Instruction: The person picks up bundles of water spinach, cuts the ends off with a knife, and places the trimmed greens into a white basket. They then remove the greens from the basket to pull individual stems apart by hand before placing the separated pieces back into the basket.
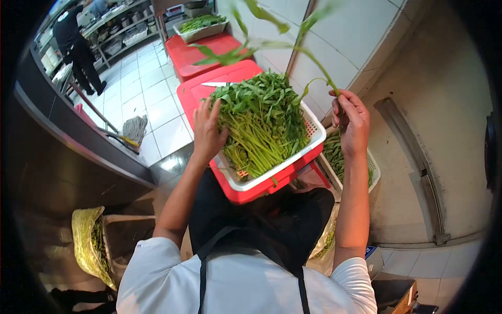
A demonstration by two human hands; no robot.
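My right hand (pixel 351 120) is raised to the right of the basket, pinching the stem of a leafy green stalk (pixel 316 60). The stalk arches up and left, its leaves blurred. My left hand (pixel 209 128) lies at the left side of a heap of leafy greens (pixel 264 125), fingers outstretched against it. Those greens, which look like water spinach, have their leaves at the far side and stems towards me. They fill a white plastic basket (pixel 315 137) on a red lid (pixel 191 94). Behind the heap lies a white blade-like object (pixel 215 83), partly covered.
A second red lid (pixel 196 49) holds another basket of greens (pixel 201 23) farther back. Low on my right is a basket of leaves (pixel 334 154). A yellow sack (pixel 89 246) stands at lower left. A mop (pixel 135 130) and a person (pixel 73 44) are beyond.
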